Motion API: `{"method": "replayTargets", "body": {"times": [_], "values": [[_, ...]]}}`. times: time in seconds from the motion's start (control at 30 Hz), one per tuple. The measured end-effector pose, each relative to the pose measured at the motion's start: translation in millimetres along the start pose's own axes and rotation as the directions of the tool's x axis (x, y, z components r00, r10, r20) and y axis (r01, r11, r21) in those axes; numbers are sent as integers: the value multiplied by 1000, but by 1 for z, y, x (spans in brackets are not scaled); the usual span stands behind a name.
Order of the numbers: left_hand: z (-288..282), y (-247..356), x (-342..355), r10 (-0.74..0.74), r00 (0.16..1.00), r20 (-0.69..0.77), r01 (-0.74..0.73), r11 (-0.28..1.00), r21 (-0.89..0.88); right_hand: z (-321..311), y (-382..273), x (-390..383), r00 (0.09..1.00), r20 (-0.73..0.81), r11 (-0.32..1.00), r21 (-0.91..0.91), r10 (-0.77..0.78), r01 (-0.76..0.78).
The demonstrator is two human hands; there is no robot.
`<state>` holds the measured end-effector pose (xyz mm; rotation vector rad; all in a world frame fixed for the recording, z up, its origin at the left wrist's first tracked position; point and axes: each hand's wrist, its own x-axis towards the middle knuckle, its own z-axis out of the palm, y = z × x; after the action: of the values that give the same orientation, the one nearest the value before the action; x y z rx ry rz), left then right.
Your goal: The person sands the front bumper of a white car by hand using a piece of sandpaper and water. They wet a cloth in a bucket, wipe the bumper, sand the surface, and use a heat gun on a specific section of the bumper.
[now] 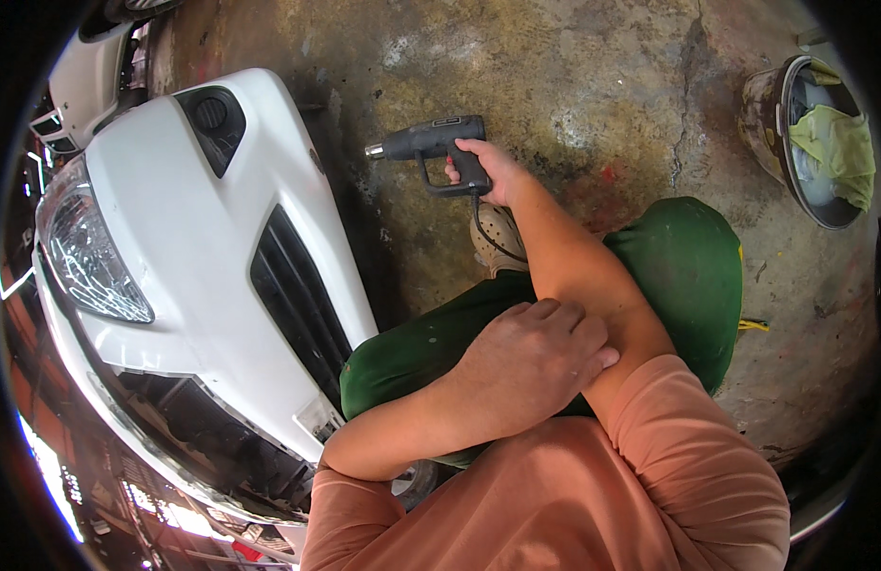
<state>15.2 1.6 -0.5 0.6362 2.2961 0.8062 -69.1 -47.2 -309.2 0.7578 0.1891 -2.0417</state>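
Note:
My right hand (488,171) grips the handle of a dark heat gun (422,143), whose metal nozzle points left toward a white car bumper (188,266); a gap separates nozzle and bumper. The gun's cord hangs beside a beige clog (494,228). My left hand (538,357) lies across my right forearm near the elbow, its fingers curled against the skin. The bumper stands close on my left, with a black grille slot, a dark round recess and a clear headlight (93,247) above it.
My green-trousered knees (678,285) are bent beneath my arms on the stained concrete floor (602,76). At the upper right sits a bucket (762,128) with a pale green cloth (831,152) over its rim. Another white vehicle (88,71) shows at the upper left.

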Motion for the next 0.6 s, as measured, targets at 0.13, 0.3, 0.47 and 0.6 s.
{"method": "replayTargets", "body": {"times": [0.13,0.3,0.47,0.6], "values": [[0,1,0,-5,1000,3,5,1000,-6,4,-4,2,1000,30,999,37,-7,6],[0,1,-1,4,1000,-10,-4,1000,-2,7,-6,1,999,32,1000,9,-25,25],[1,1,-1,8,1000,5,-8,1000,1,8,-4,-2,999,22,1000,-8,-25,25],[3,1,-2,9,1000,-8,-9,1000,4,14,-10,-4,997,56,998,-30,-60,62]]}}
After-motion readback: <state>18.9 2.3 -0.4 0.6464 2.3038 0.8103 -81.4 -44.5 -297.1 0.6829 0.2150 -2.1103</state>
